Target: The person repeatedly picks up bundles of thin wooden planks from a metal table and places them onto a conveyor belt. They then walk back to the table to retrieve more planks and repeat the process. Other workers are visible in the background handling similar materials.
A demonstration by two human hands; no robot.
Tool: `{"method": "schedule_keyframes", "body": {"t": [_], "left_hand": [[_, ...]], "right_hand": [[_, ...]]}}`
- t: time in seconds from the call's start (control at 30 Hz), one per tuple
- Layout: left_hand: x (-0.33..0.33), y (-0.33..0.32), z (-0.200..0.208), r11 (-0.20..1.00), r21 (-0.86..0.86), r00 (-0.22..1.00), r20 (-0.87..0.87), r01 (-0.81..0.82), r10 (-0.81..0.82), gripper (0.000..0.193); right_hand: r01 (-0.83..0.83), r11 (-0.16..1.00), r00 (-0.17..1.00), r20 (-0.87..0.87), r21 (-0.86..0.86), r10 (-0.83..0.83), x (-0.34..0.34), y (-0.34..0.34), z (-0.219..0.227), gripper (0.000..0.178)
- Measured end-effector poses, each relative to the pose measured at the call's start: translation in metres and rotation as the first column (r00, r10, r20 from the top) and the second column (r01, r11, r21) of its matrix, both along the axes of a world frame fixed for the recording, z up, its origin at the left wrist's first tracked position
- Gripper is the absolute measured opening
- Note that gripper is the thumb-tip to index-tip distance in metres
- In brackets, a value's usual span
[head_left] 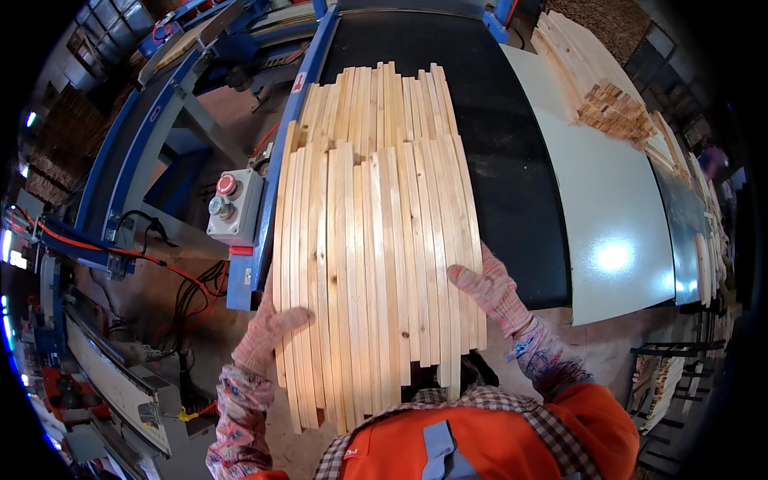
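A wide bundle of pale wooden strips (pixel 376 264) lies side by side in front of me, its near ends uneven and close to my body. My left hand (pixel 270 326), in a pinkish glove, grips the bundle's left edge with the thumb on top. On the opposite edge, my right hand (pixel 494 290) clasps the strips the same way, thumb over the top. The fingers of both hands are mostly hidden beside and under the wood. Beyond the bundle, a second layer of wooden strips (pixel 376 100) rests on the black conveyor belt (pixel 512 176).
A grey control box (pixel 237 206) with a red button is fixed to the blue frame at left. A pale smooth panel (pixel 608 216) flanks the belt at right, with stacked wooden strips (pixel 596 80) at its far end. Cables (pixel 192 300) hang at lower left.
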State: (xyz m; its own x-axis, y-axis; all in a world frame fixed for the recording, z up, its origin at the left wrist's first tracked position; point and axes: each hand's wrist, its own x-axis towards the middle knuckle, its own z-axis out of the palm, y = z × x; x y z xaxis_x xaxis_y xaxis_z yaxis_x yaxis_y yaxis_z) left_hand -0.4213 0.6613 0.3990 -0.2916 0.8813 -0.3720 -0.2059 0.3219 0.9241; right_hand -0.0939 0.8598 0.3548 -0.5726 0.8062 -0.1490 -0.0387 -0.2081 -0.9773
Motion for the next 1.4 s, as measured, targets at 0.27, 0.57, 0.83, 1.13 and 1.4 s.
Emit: {"method": "schedule_keyframes", "body": {"t": [0.27,0.57,0.83,1.13,1.4], "left_hand": [[0.031,-0.018,0.009,0.982,0.046,0.98,0.081,-0.184,0.18,0.09],[0.071,0.092,0.012,0.931,0.359,0.977,0.171,0.06,-0.128,0.093],[0.201,0.253,0.038,0.929,0.32,0.959,0.15,0.185,-0.242,0.112],[0.208,0.34,0.043,0.809,-0.495,0.76,-0.378,0.317,-0.529,0.065],[0.207,0.366,0.041,0.711,-0.703,-0.005,-0.711,-0.018,-0.703,0.043]], "right_hand": [[0.013,0.999,0.983,-0.182,0.029,-0.007,0.009,0.011,0.015,0.068],[0.041,0.929,0.99,0.108,0.367,-0.086,0.117,0.107,0.069,0.054],[0.219,0.967,0.976,-0.014,0.129,-0.22,0.253,0.207,0.071,0.057],[0.039,0.977,0.952,0.29,0.207,-0.1,0.271,0.299,0.01,0.058],[-0.248,0.876,0.459,0.846,0.413,-0.269,0.23,0.307,0.039,0.082]]}}
